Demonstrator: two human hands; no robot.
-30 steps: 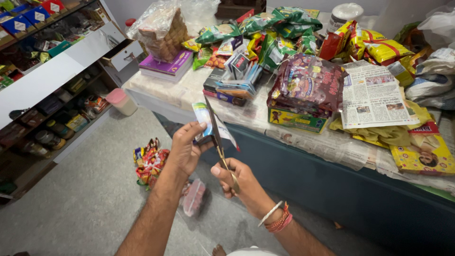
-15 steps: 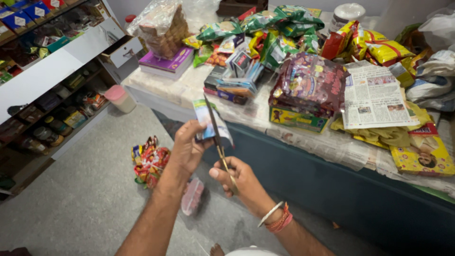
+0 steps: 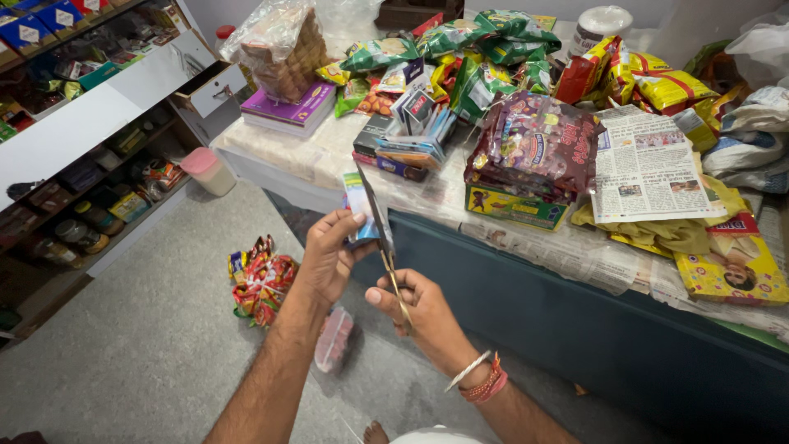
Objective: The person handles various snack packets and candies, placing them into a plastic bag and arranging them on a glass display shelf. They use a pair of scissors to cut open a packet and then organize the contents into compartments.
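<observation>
Over the grey floor, just in front of the counter: scissors meeting a sachet strip.

My left hand point(image 3: 329, 255) pinches the small sachet strip point(image 3: 359, 205) upright, thumb and fingertips closed on its lower part. My right hand point(image 3: 419, 308) is wrapped around the scissors point(image 3: 382, 234) handles, blades angled up across the strip's right edge. A pile of snack packets point(image 3: 460, 49) sits on the counter point(image 3: 509, 247) behind.

We see grey floor point(image 3: 107, 353), bare in foreground. Dark blue counter point(image 3: 592, 329) spans right half, top lined with newspaper point(image 3: 649, 164), heaped with snack packets point(image 3: 485, 33). White shelving unit point(image 3: 90, 123) at left holds jars, boxes; small drawer point(image 3: 209, 86) hangs open. Light even, shadows soft.
</observation>
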